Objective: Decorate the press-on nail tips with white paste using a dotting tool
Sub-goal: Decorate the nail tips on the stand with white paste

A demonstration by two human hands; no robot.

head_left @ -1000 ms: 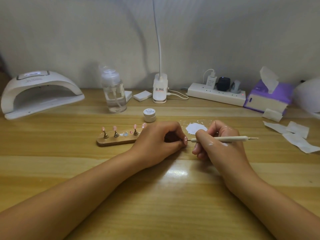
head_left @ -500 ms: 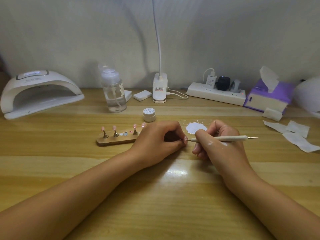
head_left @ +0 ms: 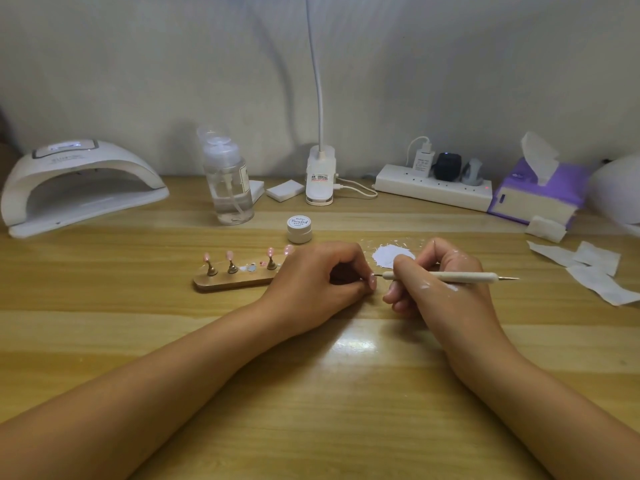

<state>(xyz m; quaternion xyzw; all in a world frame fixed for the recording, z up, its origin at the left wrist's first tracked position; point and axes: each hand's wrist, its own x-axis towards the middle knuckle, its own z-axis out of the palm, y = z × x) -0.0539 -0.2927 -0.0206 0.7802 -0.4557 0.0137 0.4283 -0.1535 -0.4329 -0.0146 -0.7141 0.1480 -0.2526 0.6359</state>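
The right hand (head_left: 443,292) grips the dotting tool (head_left: 474,277) like a pen. Its thumb and forefinger are curled round the front end, and the pale shaft lies nearly level over the hand, with the rear metal point sticking out to the right. The left hand (head_left: 311,282) is curled and pinches a single pink nail tip (head_left: 372,281) at its fingertips. Only the end of this tip shows beyond the fingers. The tool's front point aims left and sits right at the nail, but it is too small to tell whether the two touch. Both hands rest on the wooden table (head_left: 311,393), close together near its middle, and white smears mark the back of the right hand.

Just behind the right hand a patch of white paste (head_left: 388,252) is spread on the tabletop, with small splashes around it. The small white jar (head_left: 299,229) stands with its lid on behind the left hand. To the left, partly covered by that hand, lies a wooden holder (head_left: 225,283) with small metal stands. Four more pink tips are up on it, among them the leftmost (head_left: 207,257).

Along the wall, from left to right, are a white nail lamp (head_left: 79,181), a clear pump bottle (head_left: 228,183), the clip base of a desk lamp (head_left: 320,178), a power strip (head_left: 433,188) with plugs in it, and a purple tissue pack (head_left: 540,194). Several white wipes (head_left: 588,268) lie loose on the table to the right of the right hand.
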